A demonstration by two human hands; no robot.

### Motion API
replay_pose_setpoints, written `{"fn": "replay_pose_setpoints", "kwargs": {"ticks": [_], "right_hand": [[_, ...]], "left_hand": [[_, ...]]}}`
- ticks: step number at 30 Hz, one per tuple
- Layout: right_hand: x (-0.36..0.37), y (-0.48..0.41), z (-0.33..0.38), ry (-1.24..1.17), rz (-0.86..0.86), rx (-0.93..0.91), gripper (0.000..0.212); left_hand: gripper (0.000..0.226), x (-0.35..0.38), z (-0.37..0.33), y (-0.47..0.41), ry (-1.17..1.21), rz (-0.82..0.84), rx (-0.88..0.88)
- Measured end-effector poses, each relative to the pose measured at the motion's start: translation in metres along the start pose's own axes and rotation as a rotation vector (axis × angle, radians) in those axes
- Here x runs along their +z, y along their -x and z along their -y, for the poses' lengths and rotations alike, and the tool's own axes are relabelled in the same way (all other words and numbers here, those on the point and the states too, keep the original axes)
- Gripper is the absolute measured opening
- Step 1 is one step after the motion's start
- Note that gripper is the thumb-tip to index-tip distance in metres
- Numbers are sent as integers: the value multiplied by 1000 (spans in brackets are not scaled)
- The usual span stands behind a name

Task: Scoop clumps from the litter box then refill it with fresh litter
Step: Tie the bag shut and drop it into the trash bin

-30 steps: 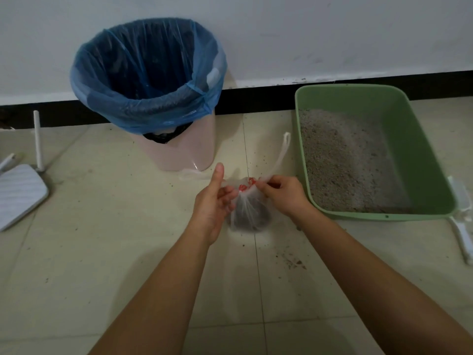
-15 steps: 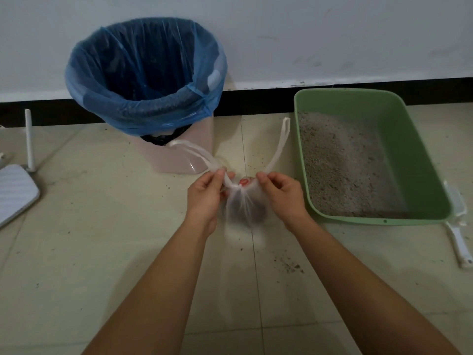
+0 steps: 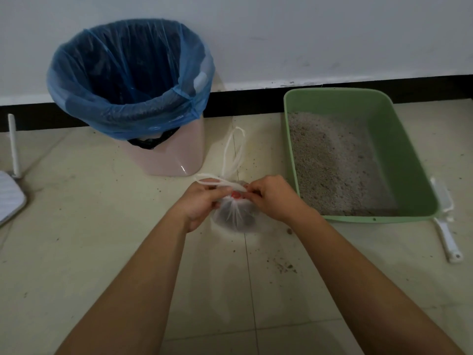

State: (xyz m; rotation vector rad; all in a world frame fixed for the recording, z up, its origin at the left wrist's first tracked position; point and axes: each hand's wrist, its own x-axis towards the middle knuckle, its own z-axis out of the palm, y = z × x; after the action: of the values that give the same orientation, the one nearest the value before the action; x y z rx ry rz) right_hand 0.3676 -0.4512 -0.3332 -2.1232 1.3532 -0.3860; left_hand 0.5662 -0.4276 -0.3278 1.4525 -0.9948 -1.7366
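Observation:
A small clear plastic bag (image 3: 234, 216) with dark clumps inside sits on the tiled floor between my hands. My left hand (image 3: 198, 201) and my right hand (image 3: 272, 197) both pinch its twisted white handles at the neck, where a bit of red print shows. One handle loop (image 3: 234, 152) stands up behind the bag; the other lies flat across my left hand. The green litter box (image 3: 399, 160) lies to the right, holding grey litter (image 3: 325, 162) heaped toward its left side. A white scoop (image 3: 446, 226) lies beside the box's right front corner.
A pink bin lined with a blue bag (image 3: 128, 80) stands at the back left against the wall. A white device with an upright antenna (image 3: 11, 160) sits at the left edge. Spilled litter grains (image 3: 285, 266) dot the floor in front of the box.
Both handles stood spread apart half a second ago. Now my hands have drawn together at the bag's neck, one handle crossed flat over my left hand and the other looped up behind.

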Motion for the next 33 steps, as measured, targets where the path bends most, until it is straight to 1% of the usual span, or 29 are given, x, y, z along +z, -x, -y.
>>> {"fn": "replay_pose_setpoints", "kwargs": {"ticks": [2,3,4,6,8,10,13,17,20,22,24,25,27,29,30,31,33], "right_hand": [[0,-2,2,57,63,11,30],[1,-2,3,49,70,24,28],[2,-1,2,-17,62,50,25],[5,4,0,-301,55,151,22],[11,9,-2,-570,64,257,21],[18,13,-5,-672,15,308,21],[20,11,-2,-650,-26,280,16],[16,2,3,-522,4,214,14],[13,2,2,-536,34,206,17],[7,3,-1,-712,44,271,28],[-1,2,-4,-874,62,347,47],[-4,1,-5,-896,82,363,54],[-8,-3,-4,-938,120,368,60],[-12,-8,1,-1022,105,360,57],[-14,-11,5,-1083,72,348,50],[-16,-14,10,-1185,15,351,43],[-21,-18,21,-1543,-139,403,37]], "left_hand": [[23,5,2,0,11,-44,8],[22,8,2,0,44,-97,8],[23,10,2,0,84,-151,4],[25,8,3,-3,158,-226,-10],[29,4,3,-3,188,-241,-22],[33,1,3,-3,145,-188,-22],[31,4,1,1,52,-91,18],[26,6,-1,1,19,-86,36],[26,5,-2,1,14,-77,28],[29,5,-3,1,19,-68,19],[31,5,-3,1,7,-58,4],[31,5,-4,2,-13,-47,-4],[29,5,-7,4,-60,-19,-16],[28,7,-10,6,-99,13,-31],[28,8,-11,7,-112,25,-38],[28,8,-12,7,-116,28,-45],[32,10,-12,7,-68,15,-53]]}}
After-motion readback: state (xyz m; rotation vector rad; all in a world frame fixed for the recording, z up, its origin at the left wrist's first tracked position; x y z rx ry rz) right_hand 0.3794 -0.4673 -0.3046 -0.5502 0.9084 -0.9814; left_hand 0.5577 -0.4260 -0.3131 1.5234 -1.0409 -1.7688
